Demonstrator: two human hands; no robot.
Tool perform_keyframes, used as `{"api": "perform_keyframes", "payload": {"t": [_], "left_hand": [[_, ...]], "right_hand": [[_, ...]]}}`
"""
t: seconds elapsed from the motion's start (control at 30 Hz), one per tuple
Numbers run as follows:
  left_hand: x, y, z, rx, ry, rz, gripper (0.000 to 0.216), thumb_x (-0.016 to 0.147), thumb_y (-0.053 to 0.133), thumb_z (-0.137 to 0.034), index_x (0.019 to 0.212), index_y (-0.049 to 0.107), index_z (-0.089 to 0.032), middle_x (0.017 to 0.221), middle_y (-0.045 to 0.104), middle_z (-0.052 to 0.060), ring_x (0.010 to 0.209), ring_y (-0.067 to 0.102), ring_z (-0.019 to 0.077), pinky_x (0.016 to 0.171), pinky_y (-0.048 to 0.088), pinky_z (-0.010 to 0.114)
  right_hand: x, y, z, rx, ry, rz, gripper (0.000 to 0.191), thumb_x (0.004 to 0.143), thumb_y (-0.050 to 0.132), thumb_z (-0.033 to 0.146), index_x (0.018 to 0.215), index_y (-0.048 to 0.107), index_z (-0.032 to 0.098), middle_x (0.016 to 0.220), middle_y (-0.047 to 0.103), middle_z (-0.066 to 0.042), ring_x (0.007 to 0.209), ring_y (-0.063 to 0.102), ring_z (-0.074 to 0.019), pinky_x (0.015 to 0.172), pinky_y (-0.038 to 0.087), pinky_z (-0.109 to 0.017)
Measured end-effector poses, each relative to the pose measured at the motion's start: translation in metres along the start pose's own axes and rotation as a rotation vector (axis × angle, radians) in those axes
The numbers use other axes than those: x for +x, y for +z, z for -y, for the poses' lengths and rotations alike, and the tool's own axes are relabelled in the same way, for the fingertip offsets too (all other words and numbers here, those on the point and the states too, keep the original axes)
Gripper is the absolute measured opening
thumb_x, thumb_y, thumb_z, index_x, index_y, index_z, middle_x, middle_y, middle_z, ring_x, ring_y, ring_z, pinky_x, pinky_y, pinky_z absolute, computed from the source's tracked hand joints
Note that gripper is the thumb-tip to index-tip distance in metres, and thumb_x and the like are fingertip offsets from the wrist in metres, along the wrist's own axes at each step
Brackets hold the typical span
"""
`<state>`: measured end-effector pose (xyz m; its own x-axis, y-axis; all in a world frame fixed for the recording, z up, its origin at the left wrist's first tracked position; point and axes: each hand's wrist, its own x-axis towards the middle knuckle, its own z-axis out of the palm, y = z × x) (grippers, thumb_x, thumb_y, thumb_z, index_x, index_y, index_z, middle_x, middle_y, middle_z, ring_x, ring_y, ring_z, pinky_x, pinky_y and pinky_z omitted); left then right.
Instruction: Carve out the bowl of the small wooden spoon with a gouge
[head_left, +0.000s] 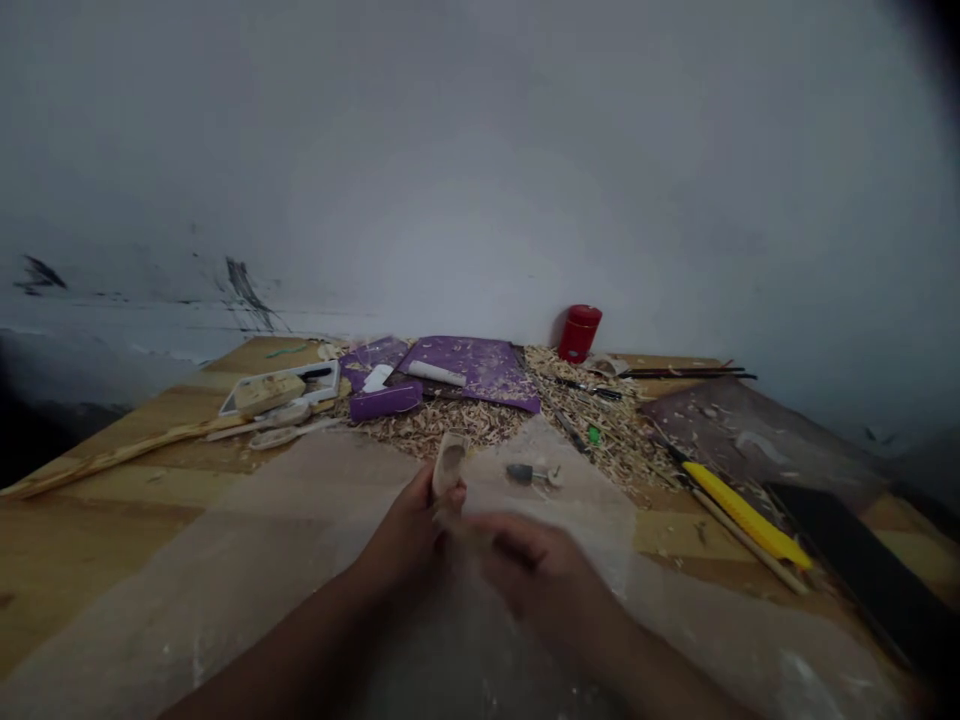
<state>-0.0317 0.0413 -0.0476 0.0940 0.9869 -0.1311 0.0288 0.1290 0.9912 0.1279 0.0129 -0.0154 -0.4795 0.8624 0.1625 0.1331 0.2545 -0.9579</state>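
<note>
A pale carved wooden spoon stands upright near the middle, its hollowed bowl at the top. My left hand is closed around its lower part, thumb near the bowl. Close beside it, my right hand is blurred by motion, fingers bent in a grip at the spoon's lower end. A pale, smeared piece shows at its fingertips; its kind cannot be made out. Just beyond the hands, a small tool with a dark head and a pale round knob lies on the plastic sheet.
Wood shavings cover the table's middle and right. Purple sheets and a red tin stand toward the wall. At left are a white tray, wooden blanks and a long stick. A yellow-handled tool lies right.
</note>
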Motion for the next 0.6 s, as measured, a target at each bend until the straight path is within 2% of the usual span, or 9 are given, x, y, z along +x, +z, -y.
{"api": "perform_keyframes", "payload": {"t": [0.07,0.1,0.13,0.2,0.27,0.43,0.6], "left_hand": [[-0.001,0.0,-0.001,0.001,0.014,0.008,0.019,0.076,0.051,-0.034,0.083,0.044,-0.018,0.052,0.04,-0.008,0.043,0.036,0.0057,0.041,0.029,0.017],[-0.001,0.0,-0.002,0.001,0.023,0.011,0.018,0.076,0.05,-0.034,0.083,0.044,-0.018,0.052,0.04,-0.008,0.043,0.036,0.0057,0.041,0.029,0.017],[-0.002,0.0,-0.003,0.0,0.028,0.014,0.018,0.076,0.05,-0.034,0.084,0.044,-0.019,0.051,0.04,-0.009,0.042,0.035,0.0057,0.041,0.029,0.017],[-0.004,0.0,-0.005,-0.004,0.041,0.019,0.018,0.076,0.05,-0.033,0.084,0.044,-0.019,0.05,0.04,-0.009,0.041,0.034,0.0054,0.04,0.027,0.016],[-0.006,-0.001,-0.007,-0.009,0.053,0.009,0.018,0.075,0.052,-0.033,0.083,0.045,-0.019,0.049,0.039,-0.009,0.04,0.032,0.0049,0.04,0.026,0.016],[-0.009,-0.004,-0.011,0.027,0.072,-0.039,0.016,0.071,0.058,-0.029,0.08,0.052,-0.018,0.054,0.041,-0.007,0.045,0.033,0.006,0.044,0.028,0.017],[-0.01,-0.006,-0.013,0.141,0.143,-0.092,0.012,0.07,0.056,-0.028,0.074,0.057,-0.017,0.059,0.047,-0.004,0.053,0.037,0.0086,0.05,0.031,0.019]], "right_hand": [[0.007,-0.016,-0.011,-0.044,0.121,-0.185,0.034,0.083,0.045,0.031,0.11,0.057,0.017,0.06,0.062,0.002,0.046,0.055,-0.0107,0.041,0.042,-0.019],[0.009,-0.022,-0.014,-0.117,0.124,-0.228,0.035,0.083,0.045,0.032,0.112,0.056,0.016,0.058,0.061,0.002,0.048,0.056,-0.0123,0.043,0.043,-0.02],[0.009,-0.027,-0.015,-0.217,0.096,-0.248,0.034,0.082,0.046,0.031,0.112,0.057,0.017,0.066,0.064,-0.001,0.057,0.06,-0.0138,0.05,0.046,-0.022],[0.006,-0.029,-0.014,-0.391,-0.014,-0.228,0.032,0.081,0.047,0.026,0.111,0.058,0.02,0.09,0.067,-0.004,0.079,0.062,-0.0164,0.069,0.048,-0.027],[-0.001,-0.026,-0.009,-0.508,-0.116,-0.169,0.033,0.081,0.045,0.02,0.111,0.057,0.023,0.103,0.064,-0.003,0.091,0.06,-0.0165,0.079,0.046,-0.028],[-0.011,-0.018,0.002,-0.69,-0.154,-0.074,0.04,0.082,0.041,0.016,0.119,0.051,0.028,0.09,0.067,-0.001,0.075,0.062,-0.015,0.068,0.048,-0.028],[-0.012,-0.021,0.008,-0.784,-0.158,-0.039,0.04,0.082,0.038,0.017,0.119,0.051,0.026,0.076,0.065,-0.002,0.062,0.06,-0.0151,0.057,0.046,-0.026]]}}
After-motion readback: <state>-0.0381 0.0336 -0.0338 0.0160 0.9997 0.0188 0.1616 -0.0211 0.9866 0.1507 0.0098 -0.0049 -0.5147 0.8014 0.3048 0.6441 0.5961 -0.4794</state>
